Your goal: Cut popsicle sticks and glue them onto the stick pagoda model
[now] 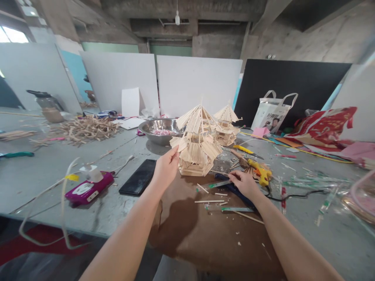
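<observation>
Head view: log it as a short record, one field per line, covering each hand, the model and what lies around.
Left hand: fingertips on the left edge of the model's lower roof
Right hand: fingers at a thin stick; grip unclear
Model: upright, tiered, built of pale sticks, pointed roof
Behind model: second model to the right, metal bowl to the left
Right side: yellow glue gun
Left side: black phone, purple power strip
</observation>
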Demonstrator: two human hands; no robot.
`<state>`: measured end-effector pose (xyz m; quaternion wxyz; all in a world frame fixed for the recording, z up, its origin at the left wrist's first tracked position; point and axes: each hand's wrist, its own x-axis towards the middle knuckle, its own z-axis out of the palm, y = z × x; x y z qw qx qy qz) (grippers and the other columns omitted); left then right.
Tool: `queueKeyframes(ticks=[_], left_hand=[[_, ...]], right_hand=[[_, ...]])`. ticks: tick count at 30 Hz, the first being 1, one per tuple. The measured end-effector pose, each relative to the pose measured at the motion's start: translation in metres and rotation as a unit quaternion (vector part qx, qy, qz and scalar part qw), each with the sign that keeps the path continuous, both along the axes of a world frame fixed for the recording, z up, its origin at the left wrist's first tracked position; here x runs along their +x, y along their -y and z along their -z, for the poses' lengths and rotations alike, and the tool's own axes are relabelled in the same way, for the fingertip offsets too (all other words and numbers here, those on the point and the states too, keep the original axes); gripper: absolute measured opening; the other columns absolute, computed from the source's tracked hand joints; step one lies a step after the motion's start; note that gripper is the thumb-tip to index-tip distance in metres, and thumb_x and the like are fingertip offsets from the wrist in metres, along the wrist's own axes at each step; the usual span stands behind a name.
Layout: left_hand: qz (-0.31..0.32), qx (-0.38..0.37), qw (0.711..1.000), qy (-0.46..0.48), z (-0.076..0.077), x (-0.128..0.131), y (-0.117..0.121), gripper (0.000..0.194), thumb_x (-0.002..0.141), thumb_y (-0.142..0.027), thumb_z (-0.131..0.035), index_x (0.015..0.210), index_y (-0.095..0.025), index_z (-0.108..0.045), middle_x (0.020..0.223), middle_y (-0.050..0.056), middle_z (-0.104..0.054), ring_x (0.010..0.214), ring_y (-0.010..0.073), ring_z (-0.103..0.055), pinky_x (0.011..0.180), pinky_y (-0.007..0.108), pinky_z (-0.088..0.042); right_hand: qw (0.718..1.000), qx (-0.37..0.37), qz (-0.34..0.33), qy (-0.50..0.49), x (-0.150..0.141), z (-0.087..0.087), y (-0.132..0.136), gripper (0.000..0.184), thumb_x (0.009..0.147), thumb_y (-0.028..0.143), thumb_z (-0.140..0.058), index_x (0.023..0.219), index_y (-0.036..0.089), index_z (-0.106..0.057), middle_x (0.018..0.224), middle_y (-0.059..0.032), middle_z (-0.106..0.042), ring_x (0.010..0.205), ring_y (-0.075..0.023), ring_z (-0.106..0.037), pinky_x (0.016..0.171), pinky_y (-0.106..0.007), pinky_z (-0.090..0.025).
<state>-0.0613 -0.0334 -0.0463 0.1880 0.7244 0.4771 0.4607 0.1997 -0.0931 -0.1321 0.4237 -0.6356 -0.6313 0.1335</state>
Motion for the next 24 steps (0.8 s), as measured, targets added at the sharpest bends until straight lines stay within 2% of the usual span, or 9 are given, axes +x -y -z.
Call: queueKeyframes(ticks=[5, 12, 19, 24], left_hand=[[0.017, -0.002, 1.0, -0.001, -0.002, -0.002, 0.001, 0.044, 0.073, -0.031, -0.036, 0.11, -0.011, -0.05, 0.054, -0.001, -0.054, 0.054, 0.0109, -0.047, 0.057, 0.02, -0.038], [0.022, 0.004, 0.999, -0.041, -0.005, -0.006, -0.001, 0.047, 0.074, -0.037, -0.035, 0.112, -0.012, -0.049, 0.057, -0.002, -0.052, 0.052, 0.0098, -0.044, 0.054, 0.02, -0.035], [-0.038, 0.007, 0.994, -0.102, -0.015, -0.007, 0.008, 0.046, 0.074, -0.033, -0.034, 0.111, -0.012, -0.05, 0.057, -0.001, -0.056, 0.049, 0.0102, -0.043, 0.052, 0.02, -0.035], [-0.037, 0.005, 0.993, -0.116, -0.014, -0.005, 0.009, 0.045, 0.075, -0.033, -0.032, 0.112, -0.012, -0.049, 0.062, 0.001, -0.059, 0.051, 0.0109, -0.045, 0.053, 0.02, -0.035]], right_hand=[[1.0, 0.005, -0.002, 0.013, 0.0, -0.001, 0.001, 0.021, 0.07, 0.038, -0.045, 0.071, 0.022, -0.059, 0.061, -0.0013, -0.063, 0.059, -0.0171, -0.056, 0.057, -0.027, -0.04], [0.998, -0.02, 0.008, 0.065, -0.002, -0.006, 0.002, 0.026, 0.073, 0.038, -0.041, 0.075, 0.019, -0.058, 0.067, -0.0031, -0.063, 0.061, -0.0165, -0.057, 0.06, -0.026, -0.04], [0.997, -0.022, 0.005, 0.075, -0.002, -0.005, 0.001, 0.026, 0.073, 0.039, -0.04, 0.075, 0.019, -0.057, 0.068, -0.0028, -0.064, 0.061, -0.0156, -0.057, 0.058, -0.025, -0.04], [0.997, -0.02, 0.006, 0.076, 0.0, -0.003, 0.0, 0.026, 0.073, 0.039, -0.04, 0.076, 0.019, -0.057, 0.068, -0.0027, -0.064, 0.062, -0.0157, -0.057, 0.059, -0.025, -0.04]])
